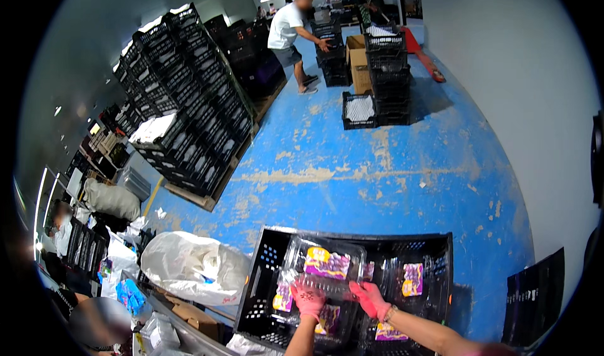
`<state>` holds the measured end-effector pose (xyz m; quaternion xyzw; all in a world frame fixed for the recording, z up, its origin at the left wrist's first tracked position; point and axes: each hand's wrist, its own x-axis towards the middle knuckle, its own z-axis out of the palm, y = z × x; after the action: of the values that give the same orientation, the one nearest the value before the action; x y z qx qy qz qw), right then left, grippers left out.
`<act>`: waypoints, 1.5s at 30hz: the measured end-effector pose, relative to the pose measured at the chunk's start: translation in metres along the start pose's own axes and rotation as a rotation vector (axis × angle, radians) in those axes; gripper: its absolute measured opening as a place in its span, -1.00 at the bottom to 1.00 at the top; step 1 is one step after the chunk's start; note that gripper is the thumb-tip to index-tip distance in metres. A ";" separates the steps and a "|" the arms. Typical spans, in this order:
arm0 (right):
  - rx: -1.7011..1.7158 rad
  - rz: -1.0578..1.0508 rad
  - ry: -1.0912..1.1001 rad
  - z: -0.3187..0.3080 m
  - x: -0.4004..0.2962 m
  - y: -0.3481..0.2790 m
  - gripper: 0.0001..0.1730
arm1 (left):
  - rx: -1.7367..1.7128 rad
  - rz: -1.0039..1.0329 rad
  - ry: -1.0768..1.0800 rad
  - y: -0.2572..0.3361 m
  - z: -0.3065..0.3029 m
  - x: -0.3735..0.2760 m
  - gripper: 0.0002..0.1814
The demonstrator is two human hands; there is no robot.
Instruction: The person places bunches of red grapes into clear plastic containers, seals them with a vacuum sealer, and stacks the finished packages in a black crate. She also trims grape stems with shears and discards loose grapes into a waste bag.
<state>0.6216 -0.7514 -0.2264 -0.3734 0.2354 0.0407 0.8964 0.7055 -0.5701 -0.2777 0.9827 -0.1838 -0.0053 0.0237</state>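
A clear plastic clamshell box with a purple and yellow grape-picture label is held over a black plastic crate. My left hand, in a pink glove, grips its near left edge. At its near right corner is my right hand, gloved in pink too, with the fingers on the plastic. Inside the crate lie several similar clamshells, among them one on the right and one at the near right. Some are partly covered by the held box and my forearms.
Left of the crate sits a large translucent plastic bag. Beyond it, tall stacked black crates stand on a wooden pallet. Across the blue floor, a person reaches toward more crates, near a red pallet jack.
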 end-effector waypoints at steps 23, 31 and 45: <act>-0.081 0.198 0.362 0.058 0.095 0.064 -0.25 | 0.519 0.307 0.585 -0.070 0.058 -0.003 -0.40; 0.002 -0.011 0.482 0.072 0.099 0.086 -0.65 | 0.219 0.371 0.173 -0.102 0.085 0.015 -0.67; -1.730 -0.145 0.008 0.002 0.199 0.131 -0.30 | 0.229 -0.250 0.430 0.051 -0.059 -0.005 -0.60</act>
<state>0.7657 -0.6764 -0.4008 -0.9380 0.1008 0.1469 0.2973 0.6839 -0.6127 -0.2160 0.9726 -0.0515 0.2212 -0.0502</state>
